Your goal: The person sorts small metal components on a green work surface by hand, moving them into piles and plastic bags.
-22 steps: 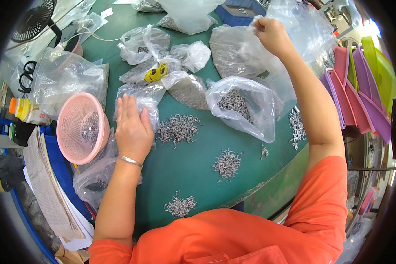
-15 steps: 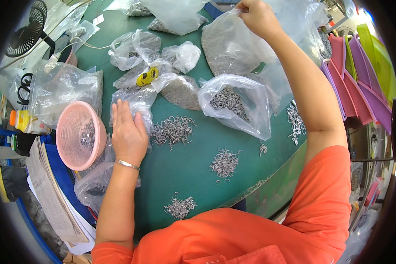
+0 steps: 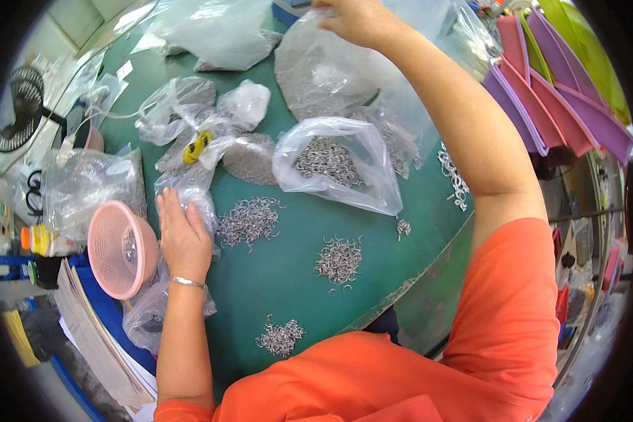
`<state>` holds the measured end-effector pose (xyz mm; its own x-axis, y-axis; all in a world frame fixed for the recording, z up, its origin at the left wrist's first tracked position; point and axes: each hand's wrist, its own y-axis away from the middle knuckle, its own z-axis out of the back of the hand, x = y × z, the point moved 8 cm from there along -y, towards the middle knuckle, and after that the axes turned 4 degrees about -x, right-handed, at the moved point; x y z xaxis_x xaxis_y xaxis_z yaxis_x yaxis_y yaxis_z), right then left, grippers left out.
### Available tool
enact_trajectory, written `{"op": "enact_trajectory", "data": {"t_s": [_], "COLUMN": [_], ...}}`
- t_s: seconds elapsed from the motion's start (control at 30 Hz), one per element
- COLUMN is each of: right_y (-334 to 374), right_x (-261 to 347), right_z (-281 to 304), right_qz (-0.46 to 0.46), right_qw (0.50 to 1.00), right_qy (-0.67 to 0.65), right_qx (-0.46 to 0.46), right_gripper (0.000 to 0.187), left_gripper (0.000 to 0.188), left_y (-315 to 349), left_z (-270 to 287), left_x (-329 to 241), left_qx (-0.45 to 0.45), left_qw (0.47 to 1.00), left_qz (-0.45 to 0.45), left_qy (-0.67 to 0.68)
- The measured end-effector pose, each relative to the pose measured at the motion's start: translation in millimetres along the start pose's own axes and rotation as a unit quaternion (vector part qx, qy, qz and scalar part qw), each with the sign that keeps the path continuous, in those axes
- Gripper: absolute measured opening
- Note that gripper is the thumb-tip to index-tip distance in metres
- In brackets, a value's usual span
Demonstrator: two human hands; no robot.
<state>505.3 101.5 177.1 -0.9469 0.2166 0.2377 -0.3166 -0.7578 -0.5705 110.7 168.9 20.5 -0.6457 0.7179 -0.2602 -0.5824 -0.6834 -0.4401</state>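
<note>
My left hand lies flat, fingers stretched out, on a crumpled clear plastic bag left of a pile of small curved grey metal pieces. At the far side of the table, my right hand has its fingers closed on the upper part of a large clear plastic bag full of fine grey pieces. Nearer to me stands a clear bag with its mouth wide apart, similar metal pieces showing inside. Two smaller piles, a middle one and a near one, lie on the green table.
A pink mesh basket tilts at the left, beside a stack of papers. More filled bags lie at the back, near a black fan. Purple, pink and green plastic bins stand at the right.
The whole view has shifted, so the tabletop things appear further left. My right hand keeps its hold on the large bag, and my left hand stays flat on the crumpled bag.
</note>
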Motion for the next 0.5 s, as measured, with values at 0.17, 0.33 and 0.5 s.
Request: {"op": "enact_trajectory", "data": {"t_s": [0.17,0.33,0.5], "right_y": [32.0,134.2,199.8], "right_x": [44.7,52.8,27.6], "right_z": [39.1,73.7,20.3], "right_qz": [0.137,0.118,0.038], "right_qw": [0.986,0.987,0.995], "right_qy": [-0.073,-0.049,0.043], "right_qx": [-0.064,-0.099,0.077], "right_gripper": [0.026,0.014,0.029], "left_gripper": [0.047,0.048,0.048], "left_y": [-0.4,-2.4,-1.3], "left_z": [-1.2,-2.7,-3.5], "left_x": [8.0,8.7,10.5], "left_qx": [0.018,0.029,0.03], "left_qw": [1.0,1.0,0.999], "left_qz": [-0.001,0.005,0.014], "left_qy": [-0.006,-0.007,-0.02]}}
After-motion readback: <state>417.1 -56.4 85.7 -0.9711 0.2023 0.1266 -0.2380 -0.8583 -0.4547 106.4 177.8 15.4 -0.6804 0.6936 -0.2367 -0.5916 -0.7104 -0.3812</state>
